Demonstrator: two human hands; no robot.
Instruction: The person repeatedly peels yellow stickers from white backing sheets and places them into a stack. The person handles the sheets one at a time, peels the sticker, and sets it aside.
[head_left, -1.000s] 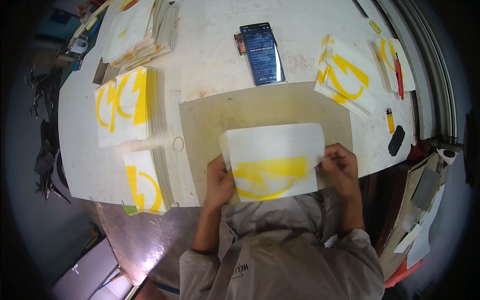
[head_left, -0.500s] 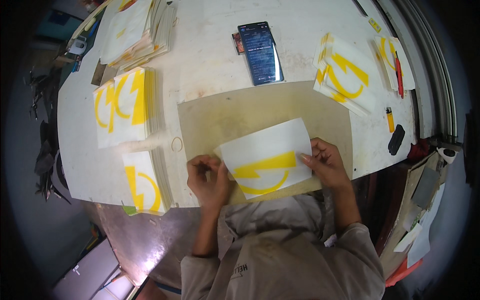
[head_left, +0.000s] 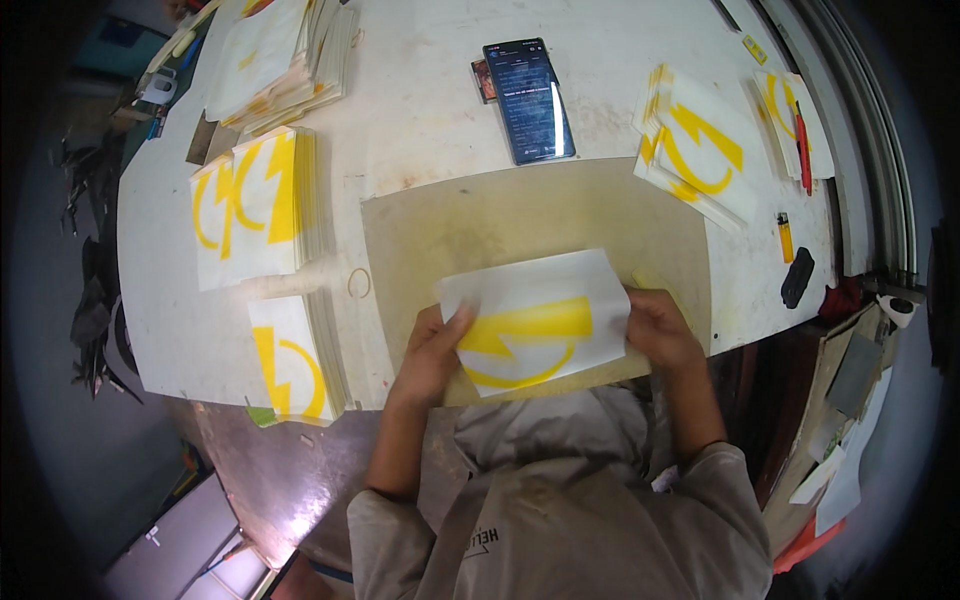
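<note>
I hold a white sheet with a yellow bolt-and-arc sticker by both side edges, just above a tan cutting board on the white table. My left hand grips its left edge, thumb on top. My right hand grips its right edge. The sheet is tilted, its right side higher.
Stacks of the same yellow-printed sheets lie at the left, lower left, top left and right. A dark phone lies beyond the board. A yellow lighter, a black object and a red pen sit at the right edge.
The sheet has been lifted and turned slightly, its right side rising; both hands shifted along with it, staying on its edges.
</note>
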